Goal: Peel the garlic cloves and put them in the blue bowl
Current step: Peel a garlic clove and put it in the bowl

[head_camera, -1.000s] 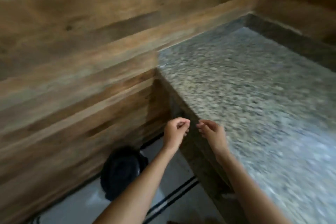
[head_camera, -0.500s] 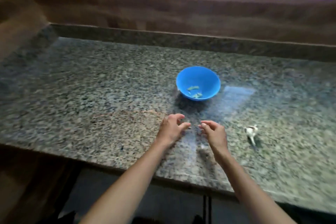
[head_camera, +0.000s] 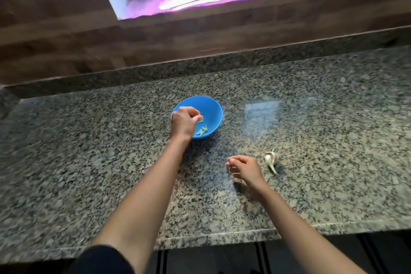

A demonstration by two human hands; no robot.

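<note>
No legible text, label, brand, number or sign appears anywhere in the head view: the round blue plastic bowl (head_camera: 214, 113), the white papery garlic bulb (head_camera: 270, 159), the speckled grey granite countertop (head_camera: 333, 140) and the brown wood-grain wall (head_camera: 66, 40) all show plain, unmarked surfaces

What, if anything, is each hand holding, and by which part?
The left hand, over the blue bowl, appears to pinch a pale garlic clove by one end. The right hand has curled fingers; whether it holds anything cannot be told.
</note>
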